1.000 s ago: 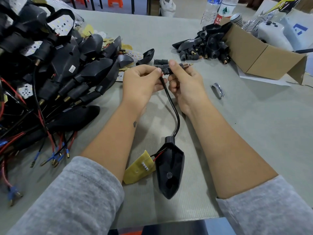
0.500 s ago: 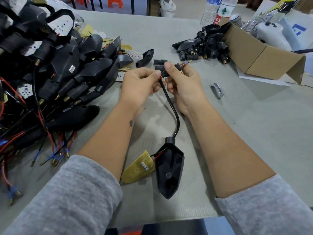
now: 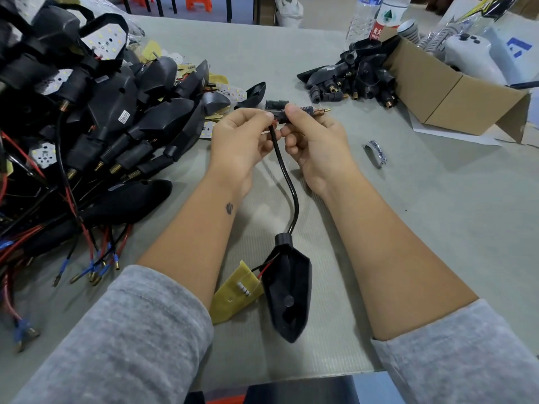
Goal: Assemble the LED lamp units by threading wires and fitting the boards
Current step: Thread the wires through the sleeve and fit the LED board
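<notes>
Worktop: grey-green matte worktop (image 3: 437,228) spreads under our forearms, with orange stools just visible past its far edge.
Left hand: our left hand (image 3: 239,144) has its fingers curled, pinching the top of the black sheathed cable (image 3: 287,182) where a short piece of red wire shows.
Right hand: our right hand (image 3: 316,147) grips the black plastic stem with the threaded brass tip (image 3: 303,110) between thumb and fingers, the brass end pointing right.
Cable run: from our hands it curves down between our wrists to the black arrow-shaped lamp housing (image 3: 290,295), which lies on the worktop near our sleeves.
Board: yellow LED circuit board (image 3: 236,293) lies touching the housing's left side, joined to it by thin red and black wires.
Left side: we see a large heap of black lamp housings with red and black leads (image 3: 96,126), white LED boards mixed among them.
Far right: smaller pile of black stems with brass ends (image 3: 358,80) sits against an open brown cardboard box (image 3: 455,97).
Near right: small shiny metal clip (image 3: 376,153) lies alone, well apart from our right hand.
Back edge: clear plastic water bottles (image 3: 379,16) stand behind the box.
</notes>
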